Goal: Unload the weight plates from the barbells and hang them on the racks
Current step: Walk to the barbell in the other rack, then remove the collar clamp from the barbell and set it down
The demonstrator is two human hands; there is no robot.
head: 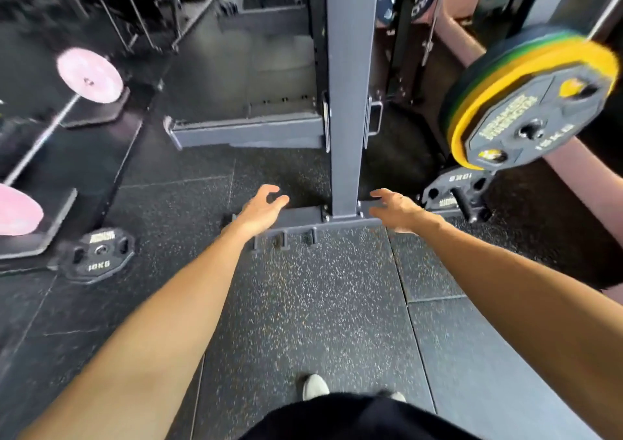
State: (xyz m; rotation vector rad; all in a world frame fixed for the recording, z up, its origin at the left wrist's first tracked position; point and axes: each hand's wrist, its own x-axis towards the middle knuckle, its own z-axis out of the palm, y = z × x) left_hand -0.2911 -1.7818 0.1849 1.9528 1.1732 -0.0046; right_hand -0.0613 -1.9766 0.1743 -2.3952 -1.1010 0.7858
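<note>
even, fairly bright indoor light, no hard glare. my hands cast soft shadows by the foot of the rack upright (349, 102). right of that upright the yellow plate (536, 102) is motion-smeared; far left of it lines bow with wide-angle distortion, and everything is slightly soft.
</note>
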